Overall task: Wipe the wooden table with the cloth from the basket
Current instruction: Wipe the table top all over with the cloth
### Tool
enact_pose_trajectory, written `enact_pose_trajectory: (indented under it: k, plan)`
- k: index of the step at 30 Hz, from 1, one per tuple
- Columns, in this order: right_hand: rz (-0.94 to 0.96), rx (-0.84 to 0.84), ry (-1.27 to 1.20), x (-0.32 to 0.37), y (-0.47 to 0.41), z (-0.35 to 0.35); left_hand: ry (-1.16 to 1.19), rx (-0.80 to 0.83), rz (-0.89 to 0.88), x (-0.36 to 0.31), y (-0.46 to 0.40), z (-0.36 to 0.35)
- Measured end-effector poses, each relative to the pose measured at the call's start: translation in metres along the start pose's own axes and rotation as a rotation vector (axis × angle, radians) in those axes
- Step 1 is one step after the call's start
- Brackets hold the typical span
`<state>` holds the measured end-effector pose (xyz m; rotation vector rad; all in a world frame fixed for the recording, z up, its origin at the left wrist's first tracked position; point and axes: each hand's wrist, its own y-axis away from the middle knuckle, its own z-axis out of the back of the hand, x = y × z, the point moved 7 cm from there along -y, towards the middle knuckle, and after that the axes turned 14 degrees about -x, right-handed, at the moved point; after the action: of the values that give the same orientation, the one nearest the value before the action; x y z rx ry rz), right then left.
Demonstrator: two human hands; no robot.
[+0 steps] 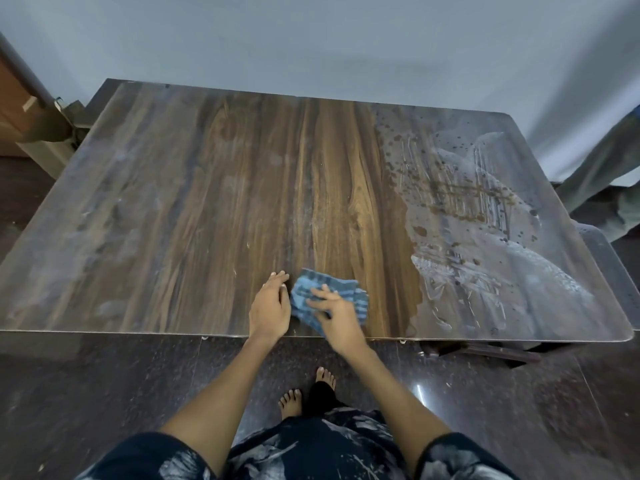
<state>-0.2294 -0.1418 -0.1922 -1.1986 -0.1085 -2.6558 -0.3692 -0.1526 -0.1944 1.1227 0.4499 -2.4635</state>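
A blue checked cloth [346,292] lies crumpled on the wooden table [225,202] near its front edge, at the middle. My right hand [337,315] lies on top of the cloth, fingers spread and pressing it to the wood. Just left of it, my left hand [272,304] rests flat on the table, its fingers touching the cloth's left edge. The right part of the table carries water drops and whitish wet streaks [467,209]. No basket is in view.
A pale wall runs behind the table. Dark polished floor [104,386] lies in front, with my bare feet [306,389] on it. A cardboard piece [45,129] stands at the left rear corner. Grey-green fabric [602,178] and a pale chair seat [613,258] sit at the right.
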Motion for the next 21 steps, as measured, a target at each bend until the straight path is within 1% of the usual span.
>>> enact_pose_trajectory:
  k: [3, 5, 7, 10, 12, 16, 19, 21]
  plan:
    - [0.132, 0.131, -0.005, 0.022, 0.008, -0.031, 0.012, -0.081, 0.094, 0.001, 0.001, 0.005]
    - [0.172, 0.173, -0.019, 0.020, 0.012, -0.030, 0.016, -0.116, 0.135, 0.001, 0.004, 0.007]
    - [0.190, 0.218, -0.019, 0.008, 0.017, -0.017, 0.014, -0.130, 0.125, -0.001, 0.006, 0.006]
    - [0.168, 0.254, -0.006, -0.021, 0.026, 0.011, -0.051, -0.113, 0.037, -0.007, 0.009, -0.002]
    - [0.111, 0.202, -0.008, -0.046, 0.026, 0.039, -0.104, -0.076, -0.014, -0.012, 0.009, -0.011]
    - [-0.082, 0.011, -0.088, -0.095, 0.003, 0.096, -0.154, 0.006, -0.100, -0.025, 0.005, -0.030]
    - [-0.141, -0.119, -0.157, -0.101, -0.033, 0.109, -0.194, 0.090, -0.164, -0.042, 0.003, -0.050]
    - [-0.171, -0.196, -0.128, -0.093, -0.058, 0.103, -0.216, 0.123, -0.193, -0.053, -0.002, -0.064]
